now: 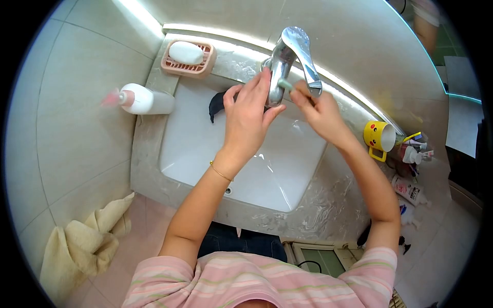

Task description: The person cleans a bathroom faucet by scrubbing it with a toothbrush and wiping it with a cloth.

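Observation:
My left hand [245, 120] is cupped against the left side of the chrome faucet [280, 69], its fingers along the spout and the thumb by the tip. My right hand [321, 110] is closed around a slim pale green tool [286, 84], its end touching the spout; most of it is hidden in my fingers, so I cannot tell its kind. The faucet's lever [308, 66] rises just above my right hand. Behind my left hand, a dark cloth-like piece [216, 107] shows in the white sink [195, 149], partly hidden.
A white soap bar [186, 53] sits in a pink soap dish [205, 64] at the back left. Near it stands a pump bottle [146, 100]. On the right are a yellow cup [375, 134] and several toiletries [411, 190]. A beige towel [84, 246] hangs lower left.

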